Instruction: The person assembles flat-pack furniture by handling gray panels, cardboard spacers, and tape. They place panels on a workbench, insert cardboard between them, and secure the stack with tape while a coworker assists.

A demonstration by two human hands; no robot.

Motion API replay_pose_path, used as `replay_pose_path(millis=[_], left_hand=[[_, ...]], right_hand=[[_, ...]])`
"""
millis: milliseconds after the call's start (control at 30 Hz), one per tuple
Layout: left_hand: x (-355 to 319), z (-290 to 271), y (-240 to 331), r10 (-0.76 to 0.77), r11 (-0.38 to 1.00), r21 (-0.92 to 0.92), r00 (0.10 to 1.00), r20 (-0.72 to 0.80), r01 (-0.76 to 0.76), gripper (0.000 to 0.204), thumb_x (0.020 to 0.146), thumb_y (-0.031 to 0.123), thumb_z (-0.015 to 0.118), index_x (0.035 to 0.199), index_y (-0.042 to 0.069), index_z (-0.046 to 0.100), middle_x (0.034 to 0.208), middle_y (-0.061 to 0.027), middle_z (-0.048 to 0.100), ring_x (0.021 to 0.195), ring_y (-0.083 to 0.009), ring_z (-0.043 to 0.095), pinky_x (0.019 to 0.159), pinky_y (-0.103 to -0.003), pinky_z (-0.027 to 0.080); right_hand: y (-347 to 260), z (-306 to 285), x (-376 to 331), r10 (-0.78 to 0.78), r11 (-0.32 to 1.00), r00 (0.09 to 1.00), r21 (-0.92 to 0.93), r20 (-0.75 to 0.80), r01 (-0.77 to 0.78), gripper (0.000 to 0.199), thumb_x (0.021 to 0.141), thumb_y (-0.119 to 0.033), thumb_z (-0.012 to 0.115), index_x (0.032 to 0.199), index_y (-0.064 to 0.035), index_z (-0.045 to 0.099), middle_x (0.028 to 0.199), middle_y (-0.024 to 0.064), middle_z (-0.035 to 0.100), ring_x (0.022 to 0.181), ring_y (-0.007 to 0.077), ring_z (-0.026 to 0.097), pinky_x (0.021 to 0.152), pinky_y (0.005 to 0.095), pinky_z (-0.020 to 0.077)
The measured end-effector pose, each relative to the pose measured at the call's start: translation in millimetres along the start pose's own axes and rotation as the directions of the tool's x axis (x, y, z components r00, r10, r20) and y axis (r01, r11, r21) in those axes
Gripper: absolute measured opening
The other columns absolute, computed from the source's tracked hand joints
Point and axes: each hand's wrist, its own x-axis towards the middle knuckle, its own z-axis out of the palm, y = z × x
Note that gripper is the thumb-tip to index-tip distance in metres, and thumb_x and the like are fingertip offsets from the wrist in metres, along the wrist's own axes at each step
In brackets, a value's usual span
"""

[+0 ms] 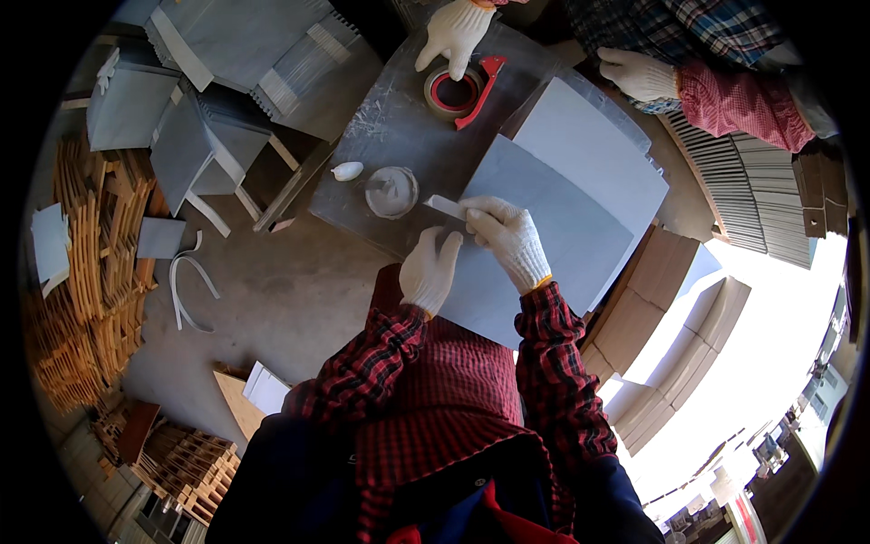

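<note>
Pinching pale strip (446,207), right hand (509,238), left hand (430,269) at grey sheet (553,227) edge

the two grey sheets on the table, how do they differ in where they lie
The nearer grey sheet lies under the person's gloved right hand and left hand; the farther grey sheet lies untouched. The nearer overlaps the farther one's edge. Both are flat, plain grey.

Count on the worktop (399,127):
4 gloved hands: own left hand (430,270), right hand (509,238), 2 co-worker hands. 2 grey sheets (580,181), 1 tape dispenser (464,89), 1 round lid (391,190), 1 white strip (446,207).
</note>
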Motion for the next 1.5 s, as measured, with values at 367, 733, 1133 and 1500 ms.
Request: replay_pose_path(millis=[367, 733, 1133, 1500], left_hand=[[5, 10, -18, 0.12, 0.991, -0.044, 0.987, -0.104, -0.125, 0.048, 0.097, 0.047, 0.061, 0.116, 0.004, 0.064, 0.102, -0.0225, 0.071, 0.097, -0.0419, 0.067, 0.082, -0.046, 0.052], [7, 12, -21, 0.127, 0.982, -0.13, 0.986, -0.104, -0.14, 0.049, 0.095, 0.048, 0.063, 0.115, 0.003, 0.065, 0.103, -0.0217, 0.071, 0.097, -0.0398, 0.067, 0.083, -0.044, 0.051], [11, -3, -10, 0.007, 0.999, -0.037, 0.997, 0.074, -0.004, 0.064, 0.094, 0.058, 0.056, 0.118, 0.0, 0.065, 0.111, -0.0283, 0.069, 0.107, -0.0438, 0.065, 0.092, -0.046, 0.049], [10, -5, -6, -0.094, 0.994, 0.067, 0.994, 0.05, 0.09, 0.063, 0.093, 0.06, 0.054, 0.11, 0.002, 0.068, 0.098, -0.0224, 0.071, 0.094, -0.0405, 0.067, 0.084, -0.045, 0.049]], right_hand=[[3, -82, -43, -0.011, 0.988, 0.987, 0.153, -0.159, 0.035, 0.025, 0.096, -0.013, 0.06, 0.112, 0.002, 0.072, 0.08, 0.0006, 0.061, 0.067, 0.0062, 0.05, 0.059, 0.0221, 0.042], [-9, -126, -54, -0.082, 0.985, 0.957, 0.126, -0.279, 0.121, 0.023, 0.097, -0.014, 0.063, 0.111, 0.0025, 0.071, 0.081, 0.0021, 0.061, 0.066, 0.0071, 0.049, 0.057, 0.022, 0.0388], [-2, -113, -47, -0.106, 0.989, 0.973, 0.081, -0.203, 0.124, 0.024, 0.097, -0.016, 0.062, 0.109, 0.0015, 0.072, 0.079, 0.0006, 0.06, 0.064, 0.0064, 0.047, 0.057, 0.0227, 0.0382], [1, -58, -26, -0.042, 0.996, 0.998, 0.071, -0.042, 0.045, 0.026, 0.096, -0.016, 0.061, 0.109, 0.003, 0.072, 0.078, 0.001, 0.06, 0.065, 0.0067, 0.05, 0.058, 0.0222, 0.0409]])
